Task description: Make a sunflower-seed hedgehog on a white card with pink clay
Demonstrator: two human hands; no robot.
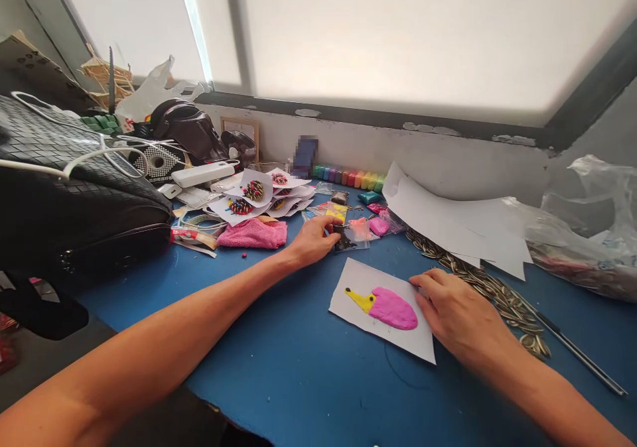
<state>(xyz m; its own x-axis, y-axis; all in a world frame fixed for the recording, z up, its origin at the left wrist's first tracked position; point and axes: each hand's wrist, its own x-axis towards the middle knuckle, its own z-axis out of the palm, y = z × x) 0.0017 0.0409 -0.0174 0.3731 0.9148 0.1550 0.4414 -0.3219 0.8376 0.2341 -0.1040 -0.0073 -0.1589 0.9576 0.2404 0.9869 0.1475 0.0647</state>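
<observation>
My left hand reaches across the table, thumb and fingers closed on the edge of a small clear bag of black clay. In front of me lies a white paper card with a hedgehog shape pressed on it. Its body is pink clay, and its snout is yellow clay with a black nose and eye. At the card's right edge, my right hand has its fingers bent and gripping the paper. Other bags of clay, including a pink one, lie beyond my left hand.
Sunflower seeds are spread right of the card, beside a metal rod. White sheets and a plastic bag stand behind. Finished cards, a pink cloth and a black bag crowd the left. Coloured clay blocks line the wall.
</observation>
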